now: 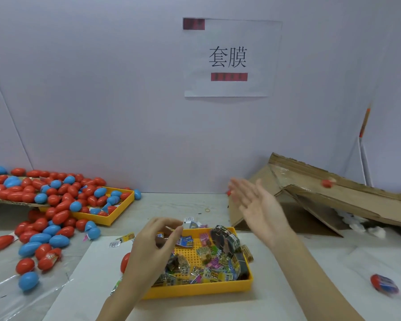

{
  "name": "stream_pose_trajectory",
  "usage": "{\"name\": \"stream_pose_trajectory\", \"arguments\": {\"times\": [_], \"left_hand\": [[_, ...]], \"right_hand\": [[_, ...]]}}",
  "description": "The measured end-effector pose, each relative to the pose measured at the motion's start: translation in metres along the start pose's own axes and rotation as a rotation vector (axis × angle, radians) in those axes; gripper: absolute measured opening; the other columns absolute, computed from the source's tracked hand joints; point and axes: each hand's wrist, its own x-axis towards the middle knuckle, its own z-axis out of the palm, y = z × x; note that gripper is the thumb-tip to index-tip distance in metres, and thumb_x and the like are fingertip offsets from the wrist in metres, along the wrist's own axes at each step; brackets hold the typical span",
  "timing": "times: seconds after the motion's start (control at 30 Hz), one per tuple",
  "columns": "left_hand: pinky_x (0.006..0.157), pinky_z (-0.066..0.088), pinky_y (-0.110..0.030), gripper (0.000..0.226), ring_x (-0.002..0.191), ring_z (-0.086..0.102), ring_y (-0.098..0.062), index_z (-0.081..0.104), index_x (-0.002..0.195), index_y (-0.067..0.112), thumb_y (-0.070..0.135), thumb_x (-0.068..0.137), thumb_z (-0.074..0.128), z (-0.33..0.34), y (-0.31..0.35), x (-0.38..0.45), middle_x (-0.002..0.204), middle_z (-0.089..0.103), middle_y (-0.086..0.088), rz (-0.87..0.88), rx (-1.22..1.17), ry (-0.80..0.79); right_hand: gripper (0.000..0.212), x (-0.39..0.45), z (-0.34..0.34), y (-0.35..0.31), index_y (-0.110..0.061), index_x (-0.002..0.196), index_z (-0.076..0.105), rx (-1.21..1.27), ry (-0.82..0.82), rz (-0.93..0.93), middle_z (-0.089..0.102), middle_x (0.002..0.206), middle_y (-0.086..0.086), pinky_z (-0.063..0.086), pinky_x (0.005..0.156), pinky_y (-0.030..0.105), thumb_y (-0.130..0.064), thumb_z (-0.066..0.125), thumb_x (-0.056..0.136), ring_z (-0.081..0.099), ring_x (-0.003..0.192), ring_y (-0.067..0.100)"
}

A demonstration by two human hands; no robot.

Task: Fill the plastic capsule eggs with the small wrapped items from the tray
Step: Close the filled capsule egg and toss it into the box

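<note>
Two hands up: our left hand hovers loosely curled, holding nothing we can see, directly over the yellow tray of wrapped items; right hand spread flat, farther off. Capsule eggs lie left, so left's nearer.

My right hand is smeared with blur, its fingertips doubled, and it hides most of a small red thing at its nine o'clock. On the cardboard chute a red egg is blurred. At four o'clock on the counter another egg is too smeared to read. My left hand covers the tray's left wall and part of an egg.
</note>
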Motion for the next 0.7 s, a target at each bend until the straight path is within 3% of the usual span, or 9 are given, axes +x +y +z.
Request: {"name": "stream_pose_trajectory", "arguments": {"times": [0.13, 0.27, 0.4, 0.57, 0.7], "left_hand": [[0.076, 0.050, -0.008, 0.015, 0.098, 0.060, 0.006, 0.065, 0.097, 0.040, 0.026, 0.095, 0.067, -0.003, -0.005, 0.003, 0.096, 0.068, 0.018, -0.025, 0.085, 0.030], [0.076, 0.050, -0.012, 0.009, 0.093, 0.063, -0.003, 0.070, 0.104, 0.028, 0.023, 0.099, 0.065, -0.014, -0.024, 0.009, 0.098, 0.068, 0.014, -0.067, 0.152, 0.121], [0.093, 0.053, -0.037, 0.015, 0.106, 0.059, -0.017, 0.068, 0.113, 0.016, 0.019, 0.101, 0.060, -0.033, -0.055, 0.035, 0.111, 0.064, 0.000, -0.240, 0.215, 0.338], [0.104, 0.037, -0.038, 0.032, 0.122, 0.046, -0.030, 0.059, 0.128, 0.005, 0.024, 0.103, 0.054, -0.080, -0.093, 0.085, 0.128, 0.056, -0.015, -0.344, 0.714, 0.357], [0.106, 0.039, -0.034, 0.032, 0.124, 0.047, -0.028, 0.057, 0.129, 0.008, 0.022, 0.101, 0.052, -0.112, -0.119, 0.101, 0.134, 0.055, -0.011, -0.332, 1.098, 0.209]], "right_hand": [[0.032, -0.021, -0.004, 0.047, -0.001, 0.123, 0.064, -0.344, -0.077, 0.007, 0.075, 0.113, 0.018, 0.061, 0.079, 0.029, -0.021, 0.044, 0.109, 0.074, 0.104, 0.029], [0.027, -0.036, 0.004, 0.078, -0.006, 0.112, 0.071, -0.722, -0.170, -0.053, 0.078, 0.093, 0.013, 0.060, 0.071, 0.025, -0.018, 0.047, 0.107, 0.075, 0.085, 0.027], [0.024, -0.045, 0.006, 0.097, -0.018, 0.103, 0.074, -0.952, -0.251, -0.135, 0.076, 0.086, 0.005, 0.057, 0.067, 0.029, -0.015, 0.050, 0.105, 0.072, 0.078, 0.020], [0.025, -0.048, 0.005, 0.106, -0.024, 0.095, 0.073, -1.100, -0.287, -0.191, 0.075, 0.083, -0.003, 0.057, 0.066, 0.027, -0.015, 0.052, 0.104, 0.070, 0.075, 0.014], [0.026, -0.047, 0.005, 0.106, -0.026, 0.094, 0.074, -1.117, -0.279, -0.200, 0.074, 0.082, -0.006, 0.057, 0.065, 0.027, -0.014, 0.052, 0.104, 0.070, 0.075, 0.013]]}}
